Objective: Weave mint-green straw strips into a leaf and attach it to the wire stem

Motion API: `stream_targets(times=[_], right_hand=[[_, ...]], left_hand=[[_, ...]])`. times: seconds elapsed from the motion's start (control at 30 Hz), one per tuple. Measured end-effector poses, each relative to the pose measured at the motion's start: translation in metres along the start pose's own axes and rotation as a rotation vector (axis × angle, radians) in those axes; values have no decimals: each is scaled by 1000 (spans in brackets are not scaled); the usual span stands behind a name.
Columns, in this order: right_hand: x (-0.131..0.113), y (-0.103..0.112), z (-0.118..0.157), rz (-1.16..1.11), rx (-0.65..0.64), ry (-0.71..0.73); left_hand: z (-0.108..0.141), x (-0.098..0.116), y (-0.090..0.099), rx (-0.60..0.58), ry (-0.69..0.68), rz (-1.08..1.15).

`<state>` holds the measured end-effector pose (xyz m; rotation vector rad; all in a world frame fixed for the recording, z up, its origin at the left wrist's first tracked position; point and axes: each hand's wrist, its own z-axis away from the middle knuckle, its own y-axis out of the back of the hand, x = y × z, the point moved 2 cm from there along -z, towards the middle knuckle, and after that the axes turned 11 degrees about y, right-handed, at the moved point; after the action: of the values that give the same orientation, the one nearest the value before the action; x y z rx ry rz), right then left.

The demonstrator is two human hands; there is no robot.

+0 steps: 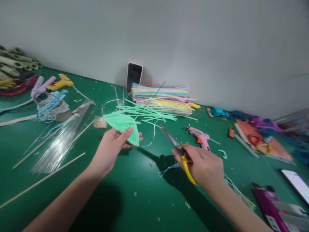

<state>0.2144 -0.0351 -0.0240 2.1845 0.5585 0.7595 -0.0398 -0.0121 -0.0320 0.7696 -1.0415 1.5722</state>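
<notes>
My left hand [116, 145] pinches a fan-shaped piece of mint-green pipe cleaners [124, 124], thumb on top and fingers beneath. A thin wire hoop [154, 133] curves out from this piece and runs around to its right. In my right hand [202, 164] are scissors [185, 161] with yellow handles; their blades point up and left, apart from the green piece. Loose mint-green pipe cleaners [154, 112] lie just behind the fan. A thin dark rod [156, 93] slants up over them, its lower end near the fan.
A phone [134, 77] leans on the wall beside bundled pastel pipe cleaners [161, 91]. A pink glue gun [200, 135] lies right, a yellow one [61, 83] left. Clear plastic wrap [62, 141] and sticks [48, 177] lie left; a purple power strip [267, 203] sits lower right.
</notes>
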Motion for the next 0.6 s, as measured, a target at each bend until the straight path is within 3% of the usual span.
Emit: stream_targets(times=[0.1, 0.2, 0.33, 0.5, 0.6], right_hand=[[6, 0, 19, 45, -38, -167], [2, -4, 37, -161, -204, -283], [-10, -11, 49, -358, -287, -244], [-11, -20, 60, -251, -397, -236], [-10, -4, 51, -174, -428, -188]], left_hand=[[3, 2, -1, -2, -37, 29], [6, 3, -4, -16, -62, 53], [9, 2, -7, -43, -67, 52], [8, 0, -7, -65, -71, 70], [7, -1, -7, -58, -60, 75]])
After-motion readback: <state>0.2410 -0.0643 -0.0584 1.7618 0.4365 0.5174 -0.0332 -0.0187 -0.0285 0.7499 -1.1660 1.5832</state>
